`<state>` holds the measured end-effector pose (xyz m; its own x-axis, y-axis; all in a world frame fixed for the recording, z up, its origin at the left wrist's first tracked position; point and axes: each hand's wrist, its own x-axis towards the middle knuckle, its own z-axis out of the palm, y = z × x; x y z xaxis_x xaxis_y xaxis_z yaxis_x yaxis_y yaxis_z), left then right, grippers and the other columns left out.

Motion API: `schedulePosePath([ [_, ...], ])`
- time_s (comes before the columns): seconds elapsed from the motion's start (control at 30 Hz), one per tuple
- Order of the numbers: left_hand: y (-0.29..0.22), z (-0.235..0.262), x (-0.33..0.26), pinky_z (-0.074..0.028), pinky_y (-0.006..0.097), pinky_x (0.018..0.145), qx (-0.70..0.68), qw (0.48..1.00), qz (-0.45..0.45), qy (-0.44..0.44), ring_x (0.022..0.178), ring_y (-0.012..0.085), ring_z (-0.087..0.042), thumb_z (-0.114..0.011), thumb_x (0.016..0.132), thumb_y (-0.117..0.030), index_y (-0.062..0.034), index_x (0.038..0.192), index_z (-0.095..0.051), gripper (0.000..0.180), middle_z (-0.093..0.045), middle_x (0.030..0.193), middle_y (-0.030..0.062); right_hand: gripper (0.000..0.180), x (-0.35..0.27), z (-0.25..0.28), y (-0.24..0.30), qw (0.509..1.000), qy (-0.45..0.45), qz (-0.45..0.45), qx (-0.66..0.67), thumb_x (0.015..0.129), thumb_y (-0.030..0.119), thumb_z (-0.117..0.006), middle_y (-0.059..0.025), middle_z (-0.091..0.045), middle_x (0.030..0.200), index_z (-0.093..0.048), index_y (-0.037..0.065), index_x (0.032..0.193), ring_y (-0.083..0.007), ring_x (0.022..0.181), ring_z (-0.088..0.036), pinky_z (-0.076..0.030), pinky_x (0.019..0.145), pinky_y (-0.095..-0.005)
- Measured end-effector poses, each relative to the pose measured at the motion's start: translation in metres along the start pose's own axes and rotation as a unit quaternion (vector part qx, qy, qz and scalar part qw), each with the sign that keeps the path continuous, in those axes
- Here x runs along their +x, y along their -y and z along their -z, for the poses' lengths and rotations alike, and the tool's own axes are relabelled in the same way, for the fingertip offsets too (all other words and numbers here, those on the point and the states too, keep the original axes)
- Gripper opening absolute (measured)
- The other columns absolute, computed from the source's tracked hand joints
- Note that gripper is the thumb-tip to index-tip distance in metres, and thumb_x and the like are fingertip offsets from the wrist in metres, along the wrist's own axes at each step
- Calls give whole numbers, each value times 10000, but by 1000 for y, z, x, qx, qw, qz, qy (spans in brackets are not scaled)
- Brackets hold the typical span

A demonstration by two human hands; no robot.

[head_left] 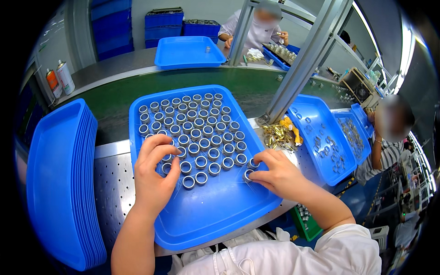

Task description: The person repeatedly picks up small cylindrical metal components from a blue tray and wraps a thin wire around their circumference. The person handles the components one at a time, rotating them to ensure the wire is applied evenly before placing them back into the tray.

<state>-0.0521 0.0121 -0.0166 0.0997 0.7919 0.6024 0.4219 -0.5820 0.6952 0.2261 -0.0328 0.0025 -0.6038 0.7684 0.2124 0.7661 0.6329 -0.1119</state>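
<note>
A blue tray (201,220) in front of me holds many short metal rings (195,134) standing in staggered rows, with fine thin strands around them. My left hand (155,172) reaches over the tray's left side. Its index finger and thumb curl in around a metal ring (181,152) at the left of the rows, and the palm hides part of the tray's edge. On the right side, the thumb and index finger of my right hand (280,174) close on a metal ring (248,175). Another ring (253,163) sits against that index finger.
Stacked blue trays (64,183) stand at left. Brass-coloured pins (278,136) lie beside a metal post (302,59). Right of it, a blue tray (339,174) holds loose rings. Beyond the green belt (114,110) are two spray cans (65,77), another tray (190,50) and a co-worker (261,32).
</note>
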Motion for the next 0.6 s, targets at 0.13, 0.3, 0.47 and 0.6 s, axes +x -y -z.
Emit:
schedulePosePath([
  [0.13, 1, -2, 2, -422, 323, 858, 0, 1000, -10, 16, 989, 240, -545, -649, 644, 27, -28, 791, -582, 171, -557, 1009, 98, 209, -1, -14, -3, 1000, -12, -10, -1, 697, 101, -699, -92, -531, 1010, -660, 121, 902, -280, 968, -510, -412, 832, -385],
  [0.3, 16, 13, -1, -365, 374, 942, -279, 954, 39, 98, 1166, 243, -440, -483, 854, -552, -56, 1160, -531, 585, -447, 1252, 124, 275, -2, 1, 1, 996, -73, -8, 46, 670, 126, -743, -96, -538, 993, -663, 112, 933, -276, 941, -512, -417, 820, -372],
  [0.47, 7, 17, 6, -251, 423, 1037, -517, 811, 208, 179, 1277, 275, -326, -225, 872, -670, -62, 1430, -135, 831, -323, 1389, 149, 242, -28, 30, -9, 976, -140, -100, 130, 639, 54, -748, -92, -556, 970, -661, 71, 864, -263, 914, -534, -442, 783, -346],
  [0.6, 11, 12, 7, -310, 418, 1008, -434, 873, 191, 119, 1242, 288, -381, -518, 842, -502, -74, 1374, -294, 719, -384, 1347, 152, 205, -52, 51, -41, 968, -166, -147, 116, 645, 14, -731, -83, -574, 947, -648, 46, 830, -254, 901, -552, -453, 778, -335],
])
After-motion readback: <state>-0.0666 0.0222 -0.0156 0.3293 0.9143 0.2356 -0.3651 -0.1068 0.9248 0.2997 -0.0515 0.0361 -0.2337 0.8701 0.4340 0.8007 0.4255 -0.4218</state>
